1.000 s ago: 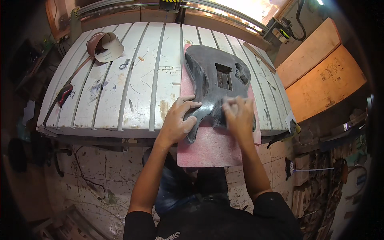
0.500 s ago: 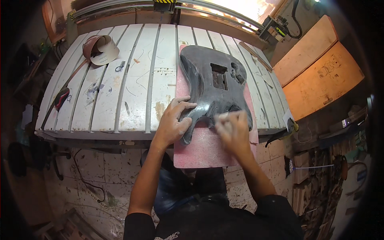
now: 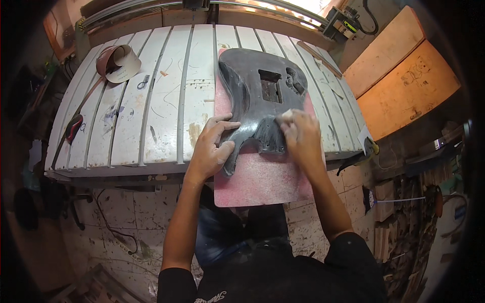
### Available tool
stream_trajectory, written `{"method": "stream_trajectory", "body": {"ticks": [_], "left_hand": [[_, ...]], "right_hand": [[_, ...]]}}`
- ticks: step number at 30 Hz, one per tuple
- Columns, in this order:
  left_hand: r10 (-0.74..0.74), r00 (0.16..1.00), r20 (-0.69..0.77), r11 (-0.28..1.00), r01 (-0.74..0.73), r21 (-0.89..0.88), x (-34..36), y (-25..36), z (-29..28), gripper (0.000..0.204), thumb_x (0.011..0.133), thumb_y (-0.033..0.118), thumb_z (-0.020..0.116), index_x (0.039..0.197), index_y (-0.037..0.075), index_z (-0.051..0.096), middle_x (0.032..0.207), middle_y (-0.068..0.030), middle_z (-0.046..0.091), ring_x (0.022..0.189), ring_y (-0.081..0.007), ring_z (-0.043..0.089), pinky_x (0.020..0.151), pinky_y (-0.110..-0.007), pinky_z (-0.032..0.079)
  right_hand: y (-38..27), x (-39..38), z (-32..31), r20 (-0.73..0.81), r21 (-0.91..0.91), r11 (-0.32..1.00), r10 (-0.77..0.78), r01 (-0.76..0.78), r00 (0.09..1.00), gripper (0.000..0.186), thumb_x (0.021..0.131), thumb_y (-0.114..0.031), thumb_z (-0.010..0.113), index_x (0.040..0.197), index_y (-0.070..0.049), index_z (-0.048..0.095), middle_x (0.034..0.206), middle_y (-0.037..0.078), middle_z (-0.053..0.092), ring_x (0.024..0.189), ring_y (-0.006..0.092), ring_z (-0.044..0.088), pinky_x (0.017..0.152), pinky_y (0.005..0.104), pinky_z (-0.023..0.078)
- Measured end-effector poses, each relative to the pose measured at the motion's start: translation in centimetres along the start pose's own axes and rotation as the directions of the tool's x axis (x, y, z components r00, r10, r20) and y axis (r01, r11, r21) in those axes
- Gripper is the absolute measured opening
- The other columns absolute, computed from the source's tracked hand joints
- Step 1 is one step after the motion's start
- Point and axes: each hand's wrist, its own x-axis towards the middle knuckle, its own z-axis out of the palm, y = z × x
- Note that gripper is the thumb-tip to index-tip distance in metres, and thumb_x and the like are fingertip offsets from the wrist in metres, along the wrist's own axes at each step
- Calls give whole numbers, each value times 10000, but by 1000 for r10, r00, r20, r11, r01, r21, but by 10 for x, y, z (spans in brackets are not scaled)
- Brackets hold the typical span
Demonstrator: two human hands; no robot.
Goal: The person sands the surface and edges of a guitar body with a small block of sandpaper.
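1. Pink pad (image 3: 262,184): lay under the guitar body, right of the middle of the white slatted tabletop (image 3: 166,126), its close end projecting past the near edge.
2. Left hand (image 3: 209,149): rested, dusted pale, on the near-left horn of the body near that edge; its fingers were parted and the thumb stood away from them, not clenched.
3. Right hand (image 3: 303,134): lay opposite, over the body's near-right part, fingers bent; a small pale patch showed at the fingertips, but whether anything was gripped could not be told.
4. Guitar body (image 3: 250,88): dark grey, flat on the pad, horns toward the near edge and broad end toward the far edge, with rectangular and irregular cavities in its upper face.
5. Red-and-black handle (image 3: 75,126): lay by the left edge.
6. Orange panel (image 3: 409,83): stood beyond the right edge.
7. Curled brown sheet (image 3: 126,70): sat near the far-left corner.
8. Wooden strip (image 3: 318,58): lay near the far-right corner.
9. Metal gantry (image 3: 131,11): spanned the far edge.
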Motion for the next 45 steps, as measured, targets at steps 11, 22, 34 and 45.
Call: {"method": "stream_trajectory", "body": {"ticks": [11, 22, 34, 45], "left_hand": [[40, 999, -27, 999, -40, -16, 1, -3, 1, 474, 818, 112, 617, 1264, -8, 726, 1453, -241, 587, 1324, -342, 614, 1158, -406, 461], [34, 999, -24, 999, -33, 11, 1, -1, -1, 489, 814, 148, 624, 1268, -6, 724, 1441, -240, 595, 1341, -350, 598, 1179, -416, 438], [40, 999, -29, 999, -40, -8, -1, -5, 1, 484, 818, 129, 611, 1268, -15, 715, 1442, -244, 588, 1354, -349, 589, 1185, -417, 434], [22, 999, -25, 1000, -22, -14, 1, -1, 0, 500, 817, 171, 628, 1269, -27, 710, 1442, -242, 577, 1348, -343, 587, 1189, -420, 431]], "right_hand": [[4, 1, 0, 45, -7, 993, 122, -122, 992, 228, 935, -163, 749, 1155, -196, 803, 1300, 128, 693, 1094, 358, 599, 1010, 476, 458], [-23, -45, -32, 224, 161, 980, -152, 117, 963, 208, 898, -106, 778, 1100, -149, 798, 1363, 136, 681, 1234, 357, 596, 1050, 493, 444], [-30, -42, -8, 142, 77, 972, -232, 223, 962, 206, 945, -101, 715, 1149, -117, 740, 1424, 120, 687, 1254, 359, 625, 1067, 550, 442], [-26, -17, 2, 128, 122, 986, -126, 111, 984, 159, 931, -64, 693, 1074, -119, 734, 1447, 111, 671, 1300, 361, 603, 1087, 561, 433]]}}
